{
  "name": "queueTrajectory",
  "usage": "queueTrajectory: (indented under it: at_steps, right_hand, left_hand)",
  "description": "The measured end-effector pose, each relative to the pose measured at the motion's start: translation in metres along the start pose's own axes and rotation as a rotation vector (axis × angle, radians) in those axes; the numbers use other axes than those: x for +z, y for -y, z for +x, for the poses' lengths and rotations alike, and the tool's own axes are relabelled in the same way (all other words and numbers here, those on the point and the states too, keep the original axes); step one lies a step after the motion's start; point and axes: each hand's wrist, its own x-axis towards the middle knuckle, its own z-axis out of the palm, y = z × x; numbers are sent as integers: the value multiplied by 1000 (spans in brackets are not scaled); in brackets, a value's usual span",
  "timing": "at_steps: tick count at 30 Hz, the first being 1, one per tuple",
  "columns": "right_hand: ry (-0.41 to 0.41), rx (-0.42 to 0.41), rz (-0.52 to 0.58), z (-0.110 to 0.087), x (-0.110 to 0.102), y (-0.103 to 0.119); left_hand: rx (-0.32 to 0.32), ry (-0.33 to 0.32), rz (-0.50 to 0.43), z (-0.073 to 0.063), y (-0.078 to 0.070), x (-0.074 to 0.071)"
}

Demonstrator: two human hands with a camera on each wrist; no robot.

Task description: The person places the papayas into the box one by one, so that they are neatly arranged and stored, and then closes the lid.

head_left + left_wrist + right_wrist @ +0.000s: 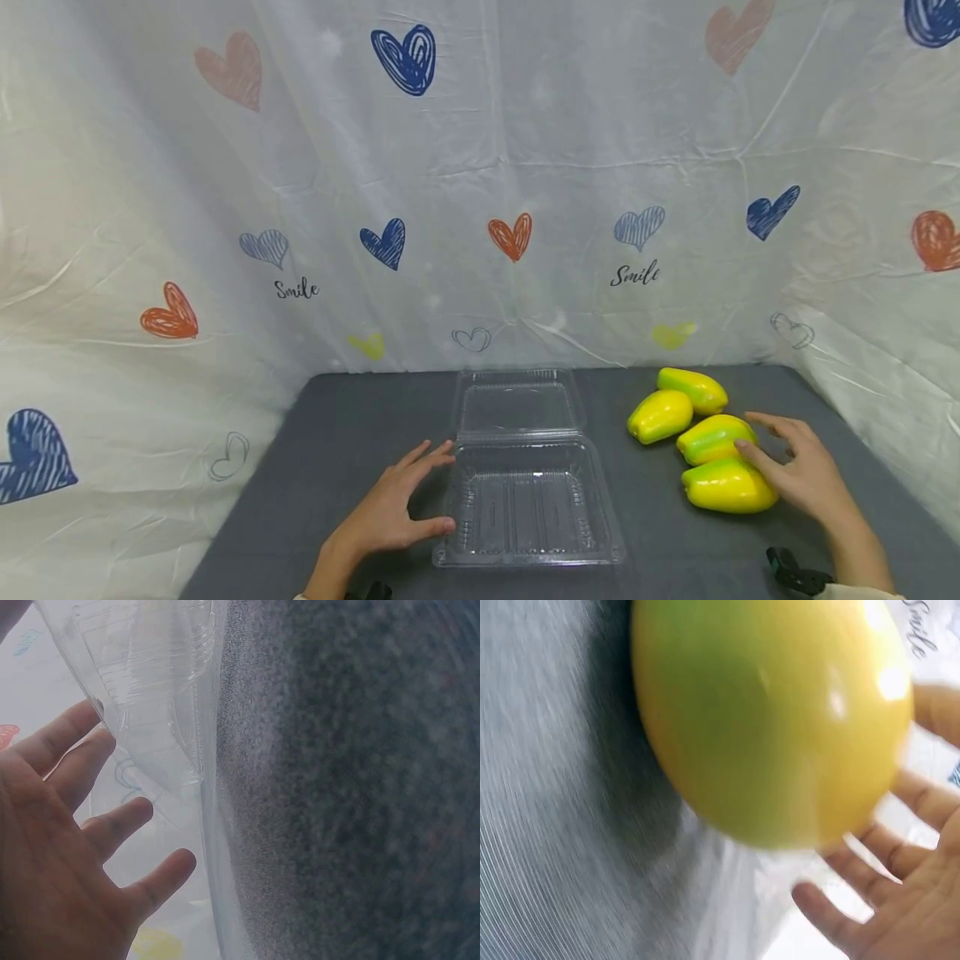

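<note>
A clear plastic clamshell container point(525, 508) lies with its lid point(517, 404) folded back away from me. Beside its left edge is my left hand point(397, 500), fingers spread; in the left wrist view two fingertips meet the container's wall point(150, 690). Several glossy yellow-green papayas lie to the right: a nearest one point(727, 486), one just behind it point(714, 440), and others farther back. At the right end of the two nearer papayas is my right hand point(798, 467), thumb and fingers apart. A papaya point(772, 727) fills much of the right wrist view and partly hides the fingers.
Two more papayas, one left point(660, 417) and one farthest back point(693, 390), lie close together. Everything rests on a dark grey tabletop point(300, 467). A white curtain point(450, 308) printed with hearts hangs behind and at both sides.
</note>
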Motion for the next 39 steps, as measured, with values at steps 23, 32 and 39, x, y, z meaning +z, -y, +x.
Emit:
queueTrajectory:
  at_steps: [23, 32, 39]
  right_hand:
    - [512, 152, 246, -12, -18, -30]
    - [620, 168, 385, -8, -19, -33]
    - [690, 132, 461, -7, -20, -36]
  left_hand:
    - [-31, 9, -3, -1, -2, 0]
    - [-28, 11, -11, -1, -2, 0]
    - [-38, 10, 3, 0, -2, 1]
